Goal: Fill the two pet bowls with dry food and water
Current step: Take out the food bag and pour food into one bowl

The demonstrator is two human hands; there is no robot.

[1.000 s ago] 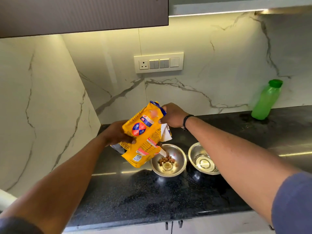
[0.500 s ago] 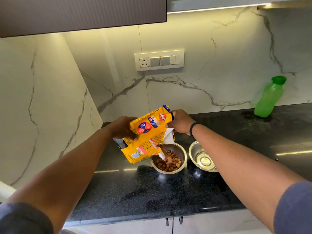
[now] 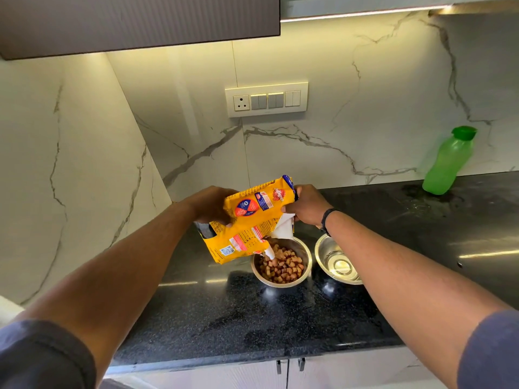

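A yellow bag of dry pet food (image 3: 247, 220) is tilted over the left steel bowl (image 3: 306, 259), its torn white mouth just above the rim. Brown kibble (image 3: 283, 268) covers that bowl's bottom. My left hand (image 3: 213, 204) grips the bag's lower end from behind. My right hand (image 3: 307, 204) pinches its upper corner. The right steel bowl (image 3: 323, 249) stands beside the first, shiny inside with no kibble, and my right forearm hides part of it. A green water bottle (image 3: 446, 161) with a green cap leans against the wall at the far right.
The bowls stand on a black speckled counter (image 3: 224, 318) in a corner of marble walls. A dark wall cabinet (image 3: 140, 21) hangs above. A switch panel with a socket (image 3: 266, 99) is on the back wall. Cabinet door handles (image 3: 289, 364) show below the counter edge.
The bag has tipped flatter and lower over the left bowl. The kibble went from a few pieces to a layer hiding the bowl's bottom.
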